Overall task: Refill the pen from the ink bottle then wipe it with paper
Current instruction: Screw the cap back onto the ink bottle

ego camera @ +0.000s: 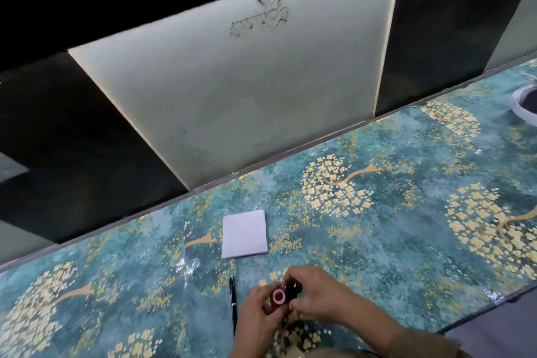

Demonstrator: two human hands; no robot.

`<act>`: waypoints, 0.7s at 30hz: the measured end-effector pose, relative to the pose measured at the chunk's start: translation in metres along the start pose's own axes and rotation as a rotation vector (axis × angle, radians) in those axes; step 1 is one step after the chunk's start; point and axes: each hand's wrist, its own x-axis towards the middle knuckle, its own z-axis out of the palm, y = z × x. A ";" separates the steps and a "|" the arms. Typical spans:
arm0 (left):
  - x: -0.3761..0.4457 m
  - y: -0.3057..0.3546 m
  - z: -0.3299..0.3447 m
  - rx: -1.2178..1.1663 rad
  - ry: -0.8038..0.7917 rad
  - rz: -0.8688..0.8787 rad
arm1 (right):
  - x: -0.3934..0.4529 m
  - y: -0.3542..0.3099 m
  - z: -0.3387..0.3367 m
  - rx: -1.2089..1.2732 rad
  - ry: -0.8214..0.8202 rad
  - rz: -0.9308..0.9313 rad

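Both hands were down at the near edge of the counter (406,241), bunched together over the ink bottle (278,297). The left hand (257,314) came in from below with its fingers curled round the bottle's side, holding it upright so you could look straight into the open neck, pale rim with red inside. The right hand (315,293) reached across from the right, wrist low, fingertips pinched on a small dark piece (293,288) sitting right beside the bottle mouth; looked like the cap, but I honestly couldn't tell for sure. Its other fingers were tucked under against the bottle.

The pen (232,304) lay flat just left of the left hand, not touching it, dark and slim, running pretty much straight away from the near edge. Nobody was holding it.

Further back, toward the far edge, the folded white paper (245,234) sat flat on its own, well clear of the hands. Loads of bare patterned surface to the left and to the right of it. Way off at the far right end there was a white ring-shaped thing (523,104), partly cut off. Behind the far edge stood a pale panel (232,90) with a scribbled sketch on it.
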 end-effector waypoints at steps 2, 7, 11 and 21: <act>-0.003 0.001 0.000 -0.009 0.016 0.004 | -0.001 -0.001 -0.001 -0.041 -0.004 -0.037; -0.009 0.008 0.002 0.020 0.034 -0.005 | 0.000 -0.001 -0.005 -0.076 -0.037 -0.119; -0.015 0.013 0.006 0.008 0.070 -0.029 | 0.001 -0.003 -0.006 -0.076 -0.070 -0.174; -0.015 0.009 0.014 0.020 0.101 -0.073 | 0.013 -0.011 -0.011 -0.140 -0.115 -0.275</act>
